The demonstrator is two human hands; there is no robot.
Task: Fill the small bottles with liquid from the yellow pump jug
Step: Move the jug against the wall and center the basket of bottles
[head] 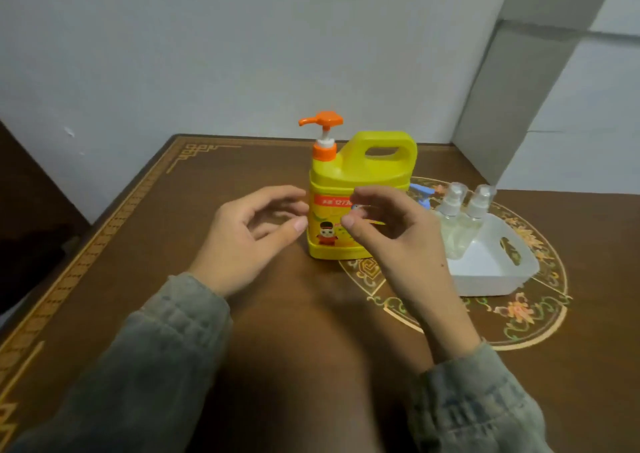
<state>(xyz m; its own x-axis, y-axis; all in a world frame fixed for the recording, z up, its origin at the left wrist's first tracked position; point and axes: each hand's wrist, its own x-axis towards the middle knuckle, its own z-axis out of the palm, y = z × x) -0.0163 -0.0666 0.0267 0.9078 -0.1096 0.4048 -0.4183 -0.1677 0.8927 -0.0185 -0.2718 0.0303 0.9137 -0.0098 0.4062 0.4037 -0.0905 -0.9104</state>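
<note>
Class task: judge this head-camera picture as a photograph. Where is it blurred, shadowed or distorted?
Head view: the right hand is motion-blurred at the fingertips; the wooden table darkens to soft shadow near the sleeves; wide-angle distortion bends the table edge; the yellow pump jug is evenly lit, without harsh glare.

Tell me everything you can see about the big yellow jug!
The yellow jug looks like shiny plastic. It stands upright on the brown table, with a handle hole on top and an orange pump whose spout points left. Its front label is orange and yellow, with a small cartoon figure. The left hand is close beside it and the right hand is in front, hiding part of the label; whether either touches it is unclear. A white tray stands to its right.
</note>
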